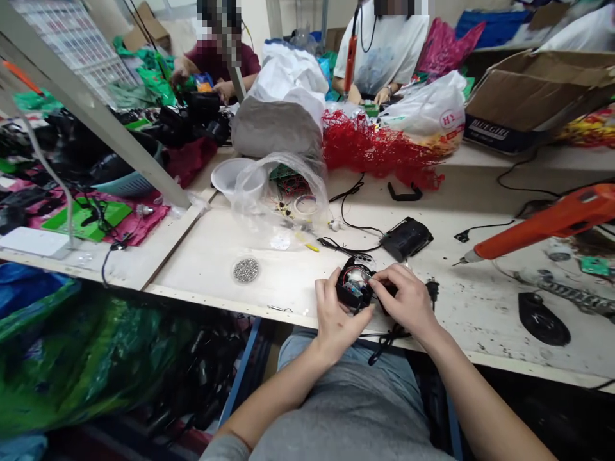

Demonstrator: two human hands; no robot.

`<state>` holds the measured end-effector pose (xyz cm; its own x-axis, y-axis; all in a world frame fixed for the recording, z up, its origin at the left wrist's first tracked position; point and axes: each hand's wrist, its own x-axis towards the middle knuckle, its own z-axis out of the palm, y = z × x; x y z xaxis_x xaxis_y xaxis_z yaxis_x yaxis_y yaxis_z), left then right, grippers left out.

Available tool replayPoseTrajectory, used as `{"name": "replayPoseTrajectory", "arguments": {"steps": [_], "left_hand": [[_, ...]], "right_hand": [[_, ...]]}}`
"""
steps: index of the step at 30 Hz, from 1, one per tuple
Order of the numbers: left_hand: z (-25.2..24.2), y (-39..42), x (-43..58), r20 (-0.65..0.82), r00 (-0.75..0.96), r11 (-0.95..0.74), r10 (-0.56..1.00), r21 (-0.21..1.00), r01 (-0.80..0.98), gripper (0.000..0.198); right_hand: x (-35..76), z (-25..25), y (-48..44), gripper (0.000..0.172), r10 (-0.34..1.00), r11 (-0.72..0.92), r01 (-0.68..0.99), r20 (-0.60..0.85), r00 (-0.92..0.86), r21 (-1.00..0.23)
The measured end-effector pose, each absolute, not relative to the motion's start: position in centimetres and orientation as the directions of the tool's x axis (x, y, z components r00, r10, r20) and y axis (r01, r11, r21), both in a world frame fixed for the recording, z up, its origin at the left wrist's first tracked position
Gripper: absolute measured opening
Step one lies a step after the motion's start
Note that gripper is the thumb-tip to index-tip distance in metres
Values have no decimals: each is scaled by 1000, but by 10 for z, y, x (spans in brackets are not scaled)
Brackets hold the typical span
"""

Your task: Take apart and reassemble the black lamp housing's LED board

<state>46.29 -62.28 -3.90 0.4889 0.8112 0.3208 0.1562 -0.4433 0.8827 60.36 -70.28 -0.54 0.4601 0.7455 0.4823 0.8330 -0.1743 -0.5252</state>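
Note:
My left hand (339,323) is wrapped around a small black plastic housing (353,296) at the table's front edge. The housing lies open toward me, with red and white wires (356,275) showing inside. My right hand (406,301) reaches in from the right, thumb and forefinger pinched at the housing's rim beside the wires. Something thin seems to be between those fingertips, too small to name. A black cable (384,342) hangs over the edge below the hands. Behind the housing sits a black plastic cover (407,238).
A round dish of small screws (246,270) and a thin hooked tool (279,309) lie to the left. An orange electric screwdriver (542,221) hangs at the right, above a black teardrop-shaped part (544,319). A clear bag (288,205) stands behind. Two people sit across the table.

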Motion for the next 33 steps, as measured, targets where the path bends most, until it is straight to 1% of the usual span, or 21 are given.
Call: {"name": "replayPoseTrajectory", "arguments": {"steps": [12, 17, 19, 21, 25, 28, 31, 33], "left_hand": [[-37, -625, 464, 312, 493, -439, 812, 883, 166, 89], [-34, -625, 462, 303, 533, -444, 790, 882, 157, 85], [-33, -623, 458, 317, 563, -495, 763, 847, 195, 82], [-31, -621, 454, 332, 590, -566, 736, 779, 269, 80], [-28, -615, 446, 331, 631, -652, 701, 656, 380, 79], [-25, -611, 444, 311, 661, -667, 682, 634, 390, 83], [-22, -608, 448, 314, 661, -664, 681, 645, 378, 89], [-22, -606, 453, 332, 655, -665, 679, 655, 359, 87]], "right_hand": [[606, 0, -703, 18, 770, -142, 853, 486, 414, -502], [605, -1, -704, 18, 777, -134, 872, 497, 387, -471], [602, -2, -705, 18, 778, -143, 879, 498, 384, -456], [598, -3, -706, 17, 775, -148, 875, 495, 393, -461], [596, -2, -709, 14, 780, -115, 837, 474, 410, -534], [602, 3, -709, 13, 765, -115, 809, 468, 442, -576], [610, 6, -703, 13, 754, -136, 802, 464, 465, -582], [614, 5, -695, 13, 764, -142, 797, 447, 466, -587]]}}
